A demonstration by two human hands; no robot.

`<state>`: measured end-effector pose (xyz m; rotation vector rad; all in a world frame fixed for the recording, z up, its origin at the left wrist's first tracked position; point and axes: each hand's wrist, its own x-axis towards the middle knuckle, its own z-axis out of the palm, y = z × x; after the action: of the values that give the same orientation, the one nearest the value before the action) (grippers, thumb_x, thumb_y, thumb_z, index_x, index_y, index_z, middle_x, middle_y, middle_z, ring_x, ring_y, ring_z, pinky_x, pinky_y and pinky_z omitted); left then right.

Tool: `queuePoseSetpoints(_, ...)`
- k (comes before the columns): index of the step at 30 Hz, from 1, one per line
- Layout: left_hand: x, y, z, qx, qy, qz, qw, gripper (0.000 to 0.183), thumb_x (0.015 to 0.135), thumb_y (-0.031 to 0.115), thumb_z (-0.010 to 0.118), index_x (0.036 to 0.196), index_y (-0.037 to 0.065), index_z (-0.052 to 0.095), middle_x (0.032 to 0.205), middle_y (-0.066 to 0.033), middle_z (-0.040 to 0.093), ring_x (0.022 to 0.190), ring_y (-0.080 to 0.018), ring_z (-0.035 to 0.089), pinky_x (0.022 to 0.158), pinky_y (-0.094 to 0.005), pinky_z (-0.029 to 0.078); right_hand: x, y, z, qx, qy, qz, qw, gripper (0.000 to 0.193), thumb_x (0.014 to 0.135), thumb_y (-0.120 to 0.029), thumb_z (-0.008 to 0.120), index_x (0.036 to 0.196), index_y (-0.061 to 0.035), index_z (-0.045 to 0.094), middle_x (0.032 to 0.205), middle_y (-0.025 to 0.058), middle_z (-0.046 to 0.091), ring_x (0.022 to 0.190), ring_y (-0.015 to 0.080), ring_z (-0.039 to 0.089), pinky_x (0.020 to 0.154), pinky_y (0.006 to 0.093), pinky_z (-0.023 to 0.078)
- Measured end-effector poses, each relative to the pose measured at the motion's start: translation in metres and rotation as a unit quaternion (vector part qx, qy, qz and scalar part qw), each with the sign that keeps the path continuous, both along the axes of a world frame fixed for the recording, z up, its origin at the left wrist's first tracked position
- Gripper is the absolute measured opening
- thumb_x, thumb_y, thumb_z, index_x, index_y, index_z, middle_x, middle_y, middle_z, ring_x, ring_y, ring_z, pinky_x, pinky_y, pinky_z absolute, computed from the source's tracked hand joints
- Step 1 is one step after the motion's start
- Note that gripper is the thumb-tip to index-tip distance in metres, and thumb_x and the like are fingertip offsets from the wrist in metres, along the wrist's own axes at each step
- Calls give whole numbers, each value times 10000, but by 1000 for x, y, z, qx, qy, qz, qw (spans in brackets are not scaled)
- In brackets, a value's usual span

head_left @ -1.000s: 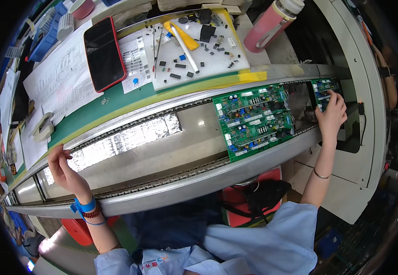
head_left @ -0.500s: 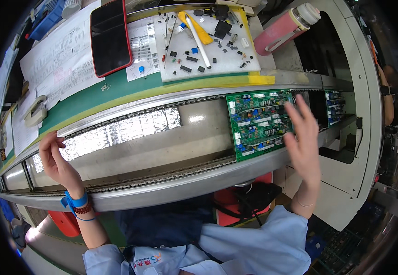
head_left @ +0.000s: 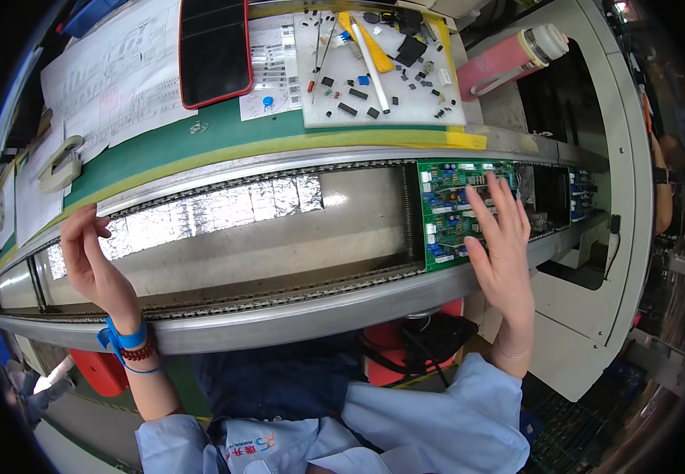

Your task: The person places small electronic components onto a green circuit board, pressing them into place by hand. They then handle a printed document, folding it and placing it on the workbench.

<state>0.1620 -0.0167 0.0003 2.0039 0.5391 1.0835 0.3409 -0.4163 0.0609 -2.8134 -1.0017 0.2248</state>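
My right hand [head_left: 504,257] is open, fingers spread over the right part of a green circuit board [head_left: 446,207]; I grip nothing with it, and I cannot tell whether a fingertip brushes the parts. The board lies flat between the near rail [head_left: 295,317] and the far rail [head_left: 232,178] of the conveyor, toward its right end. Farther right, a second green board [head_left: 580,195] sits by the machine [head_left: 570,330]. My left hand [head_left: 99,265] hangs over the conveyor's left end, fingers loosely bent, with nothing visible in it.

I judge the board light and stiff, thin at its edges and fragile on top, where small blue, white and dark parts stand crowded together. Pressing down there could tilt or loosen something. The bare left edge looks the best place to take hold, fingertips on the rim, lifting evenly without flexing it.
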Motion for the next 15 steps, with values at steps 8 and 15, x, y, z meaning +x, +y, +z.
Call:
queuePoseSetpoints(8,-5,3,-2,-4,4,-4,1000,187,920,2,394,950,-25,577,995,-96,579,756,-106,504,668,-230,402,-30,-10,6,-47,35,-16,998,605,839,-337,542,1395,-181,362,1489,170,173,1365,354,172,1080,508,113)
queuePoseSetpoints(15,-5,4,-1,-6,-11,-15,1000,175,926,10,408,950,-27,578,1009,-106,580,756,-107,515,666,-228,408,-39,-13,6,-87,37,-31,995,606,843,-354,551,1395,-194,362,1483,177,188,1363,361,173,1084,493,125)
